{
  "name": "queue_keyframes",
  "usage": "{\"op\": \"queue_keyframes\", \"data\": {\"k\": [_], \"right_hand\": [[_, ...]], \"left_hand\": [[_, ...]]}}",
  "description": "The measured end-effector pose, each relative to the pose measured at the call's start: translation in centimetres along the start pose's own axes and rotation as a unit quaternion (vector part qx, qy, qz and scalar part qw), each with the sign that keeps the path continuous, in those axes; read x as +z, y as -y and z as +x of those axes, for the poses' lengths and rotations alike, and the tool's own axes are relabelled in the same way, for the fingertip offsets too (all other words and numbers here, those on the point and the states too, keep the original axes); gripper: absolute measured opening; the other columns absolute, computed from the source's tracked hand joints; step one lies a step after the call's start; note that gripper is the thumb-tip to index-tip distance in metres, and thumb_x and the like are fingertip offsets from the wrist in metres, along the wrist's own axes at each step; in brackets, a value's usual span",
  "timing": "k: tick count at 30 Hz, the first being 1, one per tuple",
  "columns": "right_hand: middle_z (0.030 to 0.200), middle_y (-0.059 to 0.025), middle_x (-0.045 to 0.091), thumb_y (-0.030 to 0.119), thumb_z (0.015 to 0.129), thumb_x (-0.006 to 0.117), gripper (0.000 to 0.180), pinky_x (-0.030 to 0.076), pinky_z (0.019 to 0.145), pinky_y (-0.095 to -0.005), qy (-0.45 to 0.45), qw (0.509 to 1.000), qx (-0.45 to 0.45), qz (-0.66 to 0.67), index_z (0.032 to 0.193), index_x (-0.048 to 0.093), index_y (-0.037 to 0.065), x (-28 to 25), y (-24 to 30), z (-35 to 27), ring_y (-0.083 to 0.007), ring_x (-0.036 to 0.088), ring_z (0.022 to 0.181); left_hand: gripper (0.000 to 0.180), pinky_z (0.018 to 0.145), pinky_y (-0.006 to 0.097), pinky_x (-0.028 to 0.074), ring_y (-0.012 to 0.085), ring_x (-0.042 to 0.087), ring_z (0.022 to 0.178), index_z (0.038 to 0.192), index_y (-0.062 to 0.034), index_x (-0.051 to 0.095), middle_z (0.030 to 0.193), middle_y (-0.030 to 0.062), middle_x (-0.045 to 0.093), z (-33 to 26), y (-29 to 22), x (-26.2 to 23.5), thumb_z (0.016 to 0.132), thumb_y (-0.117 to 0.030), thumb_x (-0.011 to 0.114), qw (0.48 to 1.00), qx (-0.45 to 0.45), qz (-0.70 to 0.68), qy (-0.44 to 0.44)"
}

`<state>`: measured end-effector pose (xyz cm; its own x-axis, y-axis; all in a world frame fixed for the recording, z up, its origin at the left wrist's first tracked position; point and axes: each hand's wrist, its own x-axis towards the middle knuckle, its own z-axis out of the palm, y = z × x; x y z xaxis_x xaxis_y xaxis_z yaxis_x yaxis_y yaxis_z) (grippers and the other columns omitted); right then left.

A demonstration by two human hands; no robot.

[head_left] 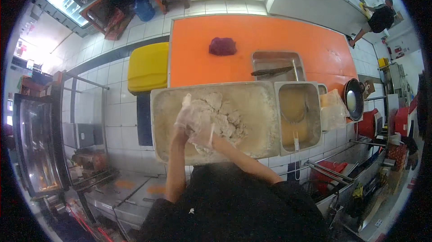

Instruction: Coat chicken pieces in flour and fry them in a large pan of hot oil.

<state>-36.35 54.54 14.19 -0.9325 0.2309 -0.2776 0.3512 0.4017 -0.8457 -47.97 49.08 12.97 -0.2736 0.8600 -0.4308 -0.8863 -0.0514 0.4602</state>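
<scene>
Both gloved hands sit mid-frame in the big steel tray (162,107). Left hand (185,118) and right hand (202,135) have fingers curled on floured chunks (225,118), pile spreading right & up from them; left hand nearer.

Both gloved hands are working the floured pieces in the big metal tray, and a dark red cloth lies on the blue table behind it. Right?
Not quite: the head view shows the table is orange, not blue. The rest holds: both gloved hands, left hand and right hand, are in the big metal tray, with the dark red cloth behind.
</scene>
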Motion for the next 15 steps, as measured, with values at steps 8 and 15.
{"op": "queue_keyframes", "data": {"k": [8,15], "right_hand": [[0.087,-0.0187,0.061,0.035,0.082,0.056,0.034,0.047,0.073,-0.0429,-0.086,0.991,-0.099,-0.014,0.096,0.059,0.005,-0.3,-2.6,-2.9,-0.0319,0.059,0.081],[0.132,-0.0206,0.045,0.037,0.092,0.035,0.047,0.033,0.100,-0.0411,-0.171,0.917,0.332,-0.139,0.123,0.050,0.005,-9.5,-13.4,-1.5,-0.0325,0.042,0.122]], "left_hand": [[0.052,0.082,0.040,0.048,0.0202,0.057,0.097,0.126,-0.0074,0.047,0.115,0.0062,0.058,2.1,1.3,-3.9,0.092,-0.047,0.041,0.963,0.029,0.100,-0.250],[0.050,0.079,0.046,0.047,0.0303,0.061,0.095,0.113,-0.0003,0.058,0.107,0.0151,0.063,8.9,-2.3,-19.2,0.088,-0.043,0.047,0.362,0.033,0.904,-0.223]]}}
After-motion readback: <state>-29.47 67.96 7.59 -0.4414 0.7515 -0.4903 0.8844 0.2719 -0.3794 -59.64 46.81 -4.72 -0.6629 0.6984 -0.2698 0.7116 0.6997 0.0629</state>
